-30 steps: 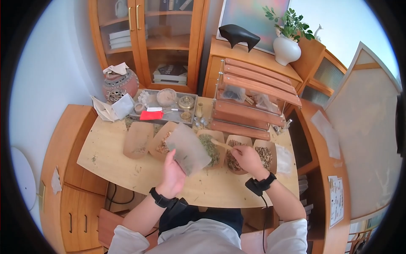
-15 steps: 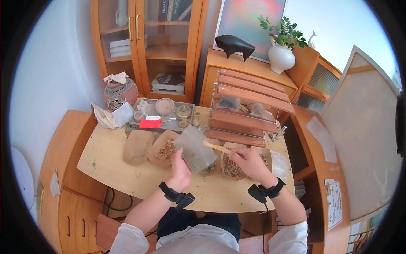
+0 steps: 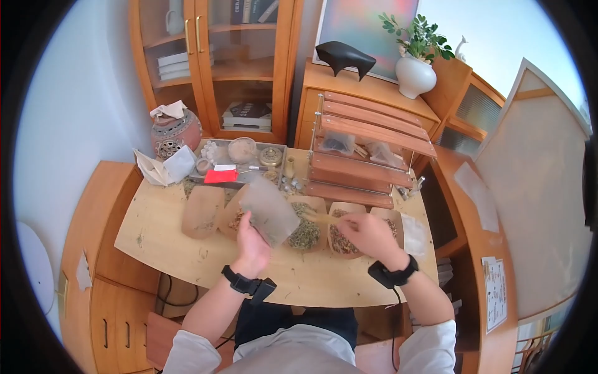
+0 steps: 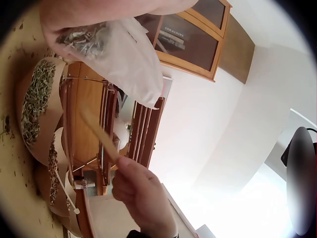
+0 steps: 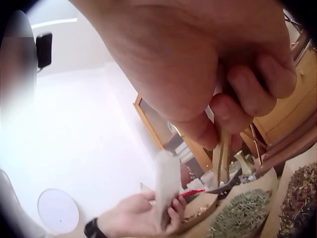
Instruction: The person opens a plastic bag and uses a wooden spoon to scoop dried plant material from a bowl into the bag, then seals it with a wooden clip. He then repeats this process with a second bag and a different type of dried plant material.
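Note:
My left hand holds a translucent white pouch from below and the side. In the left wrist view, dried grey-green herb shows inside the pouch. My right hand pinches the handle of a slim wooden spoon between thumb and fingers. In the head view the spoon is blurred, its far end over the paper tray of cut green herb, to the right of the pouch. Dark reddish-brown pieces fill the tray below my right hand.
Left of the pouch stand a tray of brown chips and a nearly bare paper tray. Behind them, a grey tray carries small jars and a red packet. A wooden slatted rack rises at the back right.
The spoon moved from the green herb tray to the pouch, then back right over the herb. The pouch shifted right towards the spoon, then back left. Both hands kept their hold.

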The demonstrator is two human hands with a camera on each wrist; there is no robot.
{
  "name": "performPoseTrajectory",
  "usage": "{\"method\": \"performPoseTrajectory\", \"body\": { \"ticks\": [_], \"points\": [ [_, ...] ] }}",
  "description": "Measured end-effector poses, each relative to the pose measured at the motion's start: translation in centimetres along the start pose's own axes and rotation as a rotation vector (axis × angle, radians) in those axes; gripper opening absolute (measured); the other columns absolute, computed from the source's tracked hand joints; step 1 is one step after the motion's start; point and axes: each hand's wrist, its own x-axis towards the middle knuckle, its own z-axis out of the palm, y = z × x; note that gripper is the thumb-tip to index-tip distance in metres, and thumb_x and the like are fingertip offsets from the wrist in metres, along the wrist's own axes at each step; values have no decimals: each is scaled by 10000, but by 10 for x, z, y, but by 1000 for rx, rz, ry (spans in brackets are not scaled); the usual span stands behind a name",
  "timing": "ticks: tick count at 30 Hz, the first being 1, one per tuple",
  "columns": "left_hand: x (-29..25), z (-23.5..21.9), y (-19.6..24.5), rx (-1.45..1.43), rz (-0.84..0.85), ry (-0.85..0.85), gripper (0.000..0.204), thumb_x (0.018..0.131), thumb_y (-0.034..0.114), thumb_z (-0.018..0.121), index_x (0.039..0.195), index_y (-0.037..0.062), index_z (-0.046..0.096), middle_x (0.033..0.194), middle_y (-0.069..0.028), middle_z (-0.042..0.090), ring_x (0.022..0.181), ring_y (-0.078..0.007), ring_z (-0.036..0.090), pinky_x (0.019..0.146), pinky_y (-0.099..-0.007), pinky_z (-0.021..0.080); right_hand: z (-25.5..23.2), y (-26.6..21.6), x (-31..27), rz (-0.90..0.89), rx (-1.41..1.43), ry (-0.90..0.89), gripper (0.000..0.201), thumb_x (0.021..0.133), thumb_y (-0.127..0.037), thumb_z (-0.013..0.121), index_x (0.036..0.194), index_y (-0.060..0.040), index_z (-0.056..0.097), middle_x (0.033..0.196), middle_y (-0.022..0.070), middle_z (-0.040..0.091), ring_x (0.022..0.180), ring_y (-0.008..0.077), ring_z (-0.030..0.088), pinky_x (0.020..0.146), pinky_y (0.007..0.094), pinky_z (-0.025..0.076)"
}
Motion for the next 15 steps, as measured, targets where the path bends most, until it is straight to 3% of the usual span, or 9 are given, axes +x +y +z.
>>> {"method": "performPoseTrajectory", "body": {
  "ticks": [1, 4, 7, 10, 15],
  "points": [
    [1, -4, 3, 1, 16, -10, 507, 1024, 400, 353, 1425, 100, 434, 1418, -56, 518, 1313, -247, 485, 1121, -432, 351, 11, 2, 3, -50, -117, -12, 239, 909, -268, 649, 1014, -70, 733, 763, 146, 704, 680, 276, 690, 640, 381, 537],
    [-1, -5, 9, 11, 32, -19, 508, 1025, 396, 348, 1427, 96, 431, 1424, -56, 515, 1321, -246, 478, 1123, -429, 347, 48, 0, 8, -124, -151, 15, 200, 881, -290, 644, 933, -124, 743, 761, 160, 688, 714, 351, 669, 648, 431, 548],
    [-6, -4, 11, 23, 39, -11, 510, 1028, 393, 343, 1430, 90, 428, 1431, -58, 511, 1329, -246, 472, 1127, -422, 341, 70, -1, 12, -138, -218, 26, 205, 871, -292, 632, 823, -115, 722, 752, 145, 694, 723, 340, 688, 659, 442, 557],
    [-9, -3, 11, 25, 30, -10, 510, 1031, 390, 340, 1431, 85, 426, 1435, -59, 510, 1333, -245, 468, 1131, -416, 336, 66, 3, 16, -95, -333, 11, 212, 869, -285, 618, 793, -109, 708, 743, 145, 689, 718, 342, 686, 660, 444, 558],
    [-6, -17, 5, 19, 22, -77, 504, 1029, 404, 396, 1431, 100, 420, 1436, -48, 500, 1327, -237, 467, 1119, -416, 346, 43, 27, 29, 63, -201, 62, 234, 880, -308, 601, 860, -130, 751, 786, 146, 702, 754, 344, 688, 687, 449, 560]
  ]
}}
